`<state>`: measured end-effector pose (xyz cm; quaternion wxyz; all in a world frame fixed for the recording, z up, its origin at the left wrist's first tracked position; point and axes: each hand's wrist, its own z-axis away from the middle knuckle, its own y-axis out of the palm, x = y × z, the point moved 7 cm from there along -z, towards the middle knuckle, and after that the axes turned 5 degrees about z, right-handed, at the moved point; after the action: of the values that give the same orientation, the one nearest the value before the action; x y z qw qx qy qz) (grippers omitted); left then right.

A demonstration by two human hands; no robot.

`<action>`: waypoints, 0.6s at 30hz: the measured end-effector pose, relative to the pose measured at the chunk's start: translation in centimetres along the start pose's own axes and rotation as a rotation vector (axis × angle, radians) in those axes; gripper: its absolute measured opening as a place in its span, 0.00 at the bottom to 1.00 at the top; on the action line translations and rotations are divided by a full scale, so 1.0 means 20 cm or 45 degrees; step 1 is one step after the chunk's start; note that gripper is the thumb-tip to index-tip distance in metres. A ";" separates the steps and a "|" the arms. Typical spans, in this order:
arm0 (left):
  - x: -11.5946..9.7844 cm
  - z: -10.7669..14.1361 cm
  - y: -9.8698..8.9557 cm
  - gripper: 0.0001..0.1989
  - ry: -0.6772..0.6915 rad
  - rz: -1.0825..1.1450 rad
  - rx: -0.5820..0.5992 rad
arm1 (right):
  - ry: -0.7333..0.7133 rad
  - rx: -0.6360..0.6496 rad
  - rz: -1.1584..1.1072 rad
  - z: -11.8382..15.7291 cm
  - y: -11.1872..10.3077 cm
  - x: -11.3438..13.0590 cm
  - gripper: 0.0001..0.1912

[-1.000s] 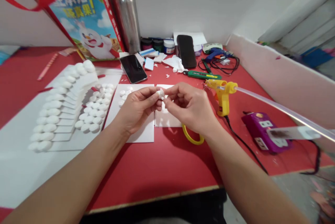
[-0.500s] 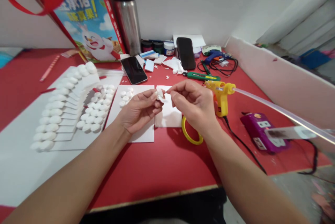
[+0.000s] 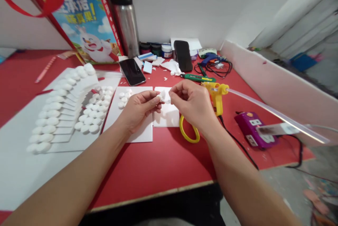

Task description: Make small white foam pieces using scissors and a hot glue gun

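Observation:
My left hand pinches a small crumpled white piece between thumb and fingers, above two white sheets. Close on its right, my right hand has thumb and forefinger pressed together at the edge of that piece; whether they grip it is hard to make out. Several small white discs lie on the white board behind my left hand. Farther left, rows of white rounded pieces sit on a layered white structure.
A yellow glue gun with a long clear stick and a yellow ring-shaped handle lie by my right wrist. A purple box is farther right. Two phones, a steel flask and a picture bag stand behind.
My right hand has come closer to my left, its fingertips now at the white piece. The whole view has shifted slightly, with most things appearing farther left.

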<state>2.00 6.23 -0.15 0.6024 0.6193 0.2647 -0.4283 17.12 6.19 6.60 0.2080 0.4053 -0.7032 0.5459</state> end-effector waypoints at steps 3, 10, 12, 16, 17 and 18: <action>0.00 0.00 0.00 0.12 -0.004 -0.009 -0.019 | -0.022 0.215 0.501 0.05 -0.05 0.10 0.10; 0.00 0.01 0.00 0.11 -0.019 0.048 0.005 | 0.346 0.050 1.253 0.30 -0.35 -0.13 0.14; 0.00 0.01 0.01 0.12 -0.023 0.057 0.026 | 0.395 -0.054 1.245 0.31 -0.41 -0.25 0.18; 0.00 0.02 0.01 0.16 -0.032 0.072 0.015 | 0.480 -0.049 0.865 0.22 -0.44 -0.45 0.20; 0.00 0.01 0.01 0.16 -0.033 0.071 0.009 | 0.489 -0.020 0.776 0.19 -0.43 -0.48 0.20; 0.01 0.01 0.00 0.17 -0.037 0.064 0.006 | 0.501 -0.035 0.709 0.17 -0.43 -0.51 0.19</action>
<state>2.06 5.94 -0.18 0.6153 0.6211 0.2392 -0.4226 30.42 5.92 3.10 0.1882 0.0817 -0.7405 0.6399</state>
